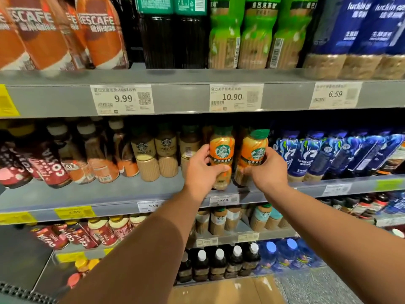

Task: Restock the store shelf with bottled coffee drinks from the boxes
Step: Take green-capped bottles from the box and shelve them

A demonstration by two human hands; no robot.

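Observation:
Two orange-labelled Starbucks coffee bottles with green caps stand at the front of the grey middle shelf. My left hand grips the lower part of the left bottle. The right bottle leans slightly to the right, and my right hand holds it from its right side. Both bottle bases are at the shelf's front edge, above the 10.90 price tag. More orange bottles show dimly behind them.
Beige Starbucks bottles stand just left of my hands, blue Luckin bottles just right. Costa and Nescafe bottles fill the left. The upper shelf hangs close above. A cardboard box lies on the floor below.

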